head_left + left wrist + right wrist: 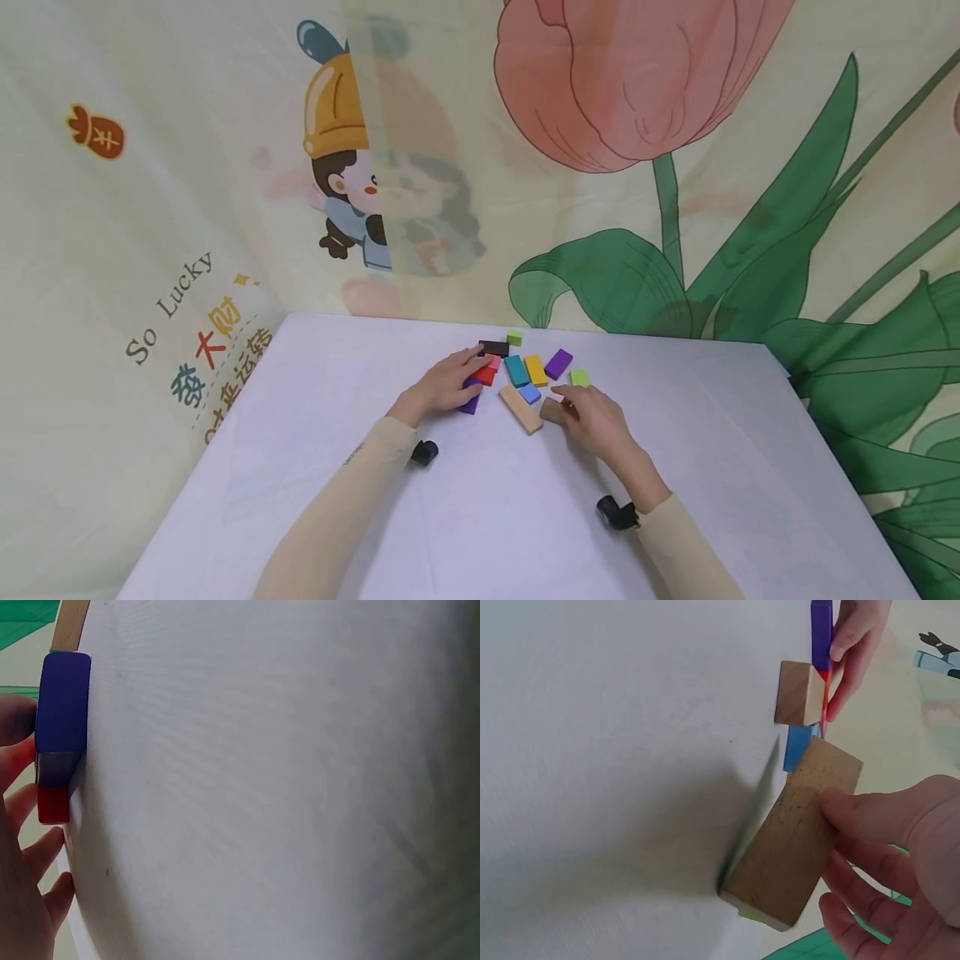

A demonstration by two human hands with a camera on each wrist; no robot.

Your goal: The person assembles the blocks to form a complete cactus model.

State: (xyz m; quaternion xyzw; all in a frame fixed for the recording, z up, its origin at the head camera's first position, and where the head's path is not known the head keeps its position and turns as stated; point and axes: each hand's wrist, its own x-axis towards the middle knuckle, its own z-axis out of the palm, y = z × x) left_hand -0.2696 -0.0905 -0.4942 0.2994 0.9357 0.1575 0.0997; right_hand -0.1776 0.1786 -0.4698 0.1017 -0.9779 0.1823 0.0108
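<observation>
While a brown block, pinched in the right hand, sits near a pale wooden block, the left hand, fingers spread, touches a purple block; blue and yellow blocks lie between, on white cloth.

Curtained booth, perhaps — printed drapes, table

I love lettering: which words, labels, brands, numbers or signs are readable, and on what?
"So Lucky": wall cloth, left side.
"發大财": same cloth, below.
"来运转": beneath, first character partly cut off.
"¥"-like sign: printed red pouch.
Left sleeve marking: too small to read.
</observation>
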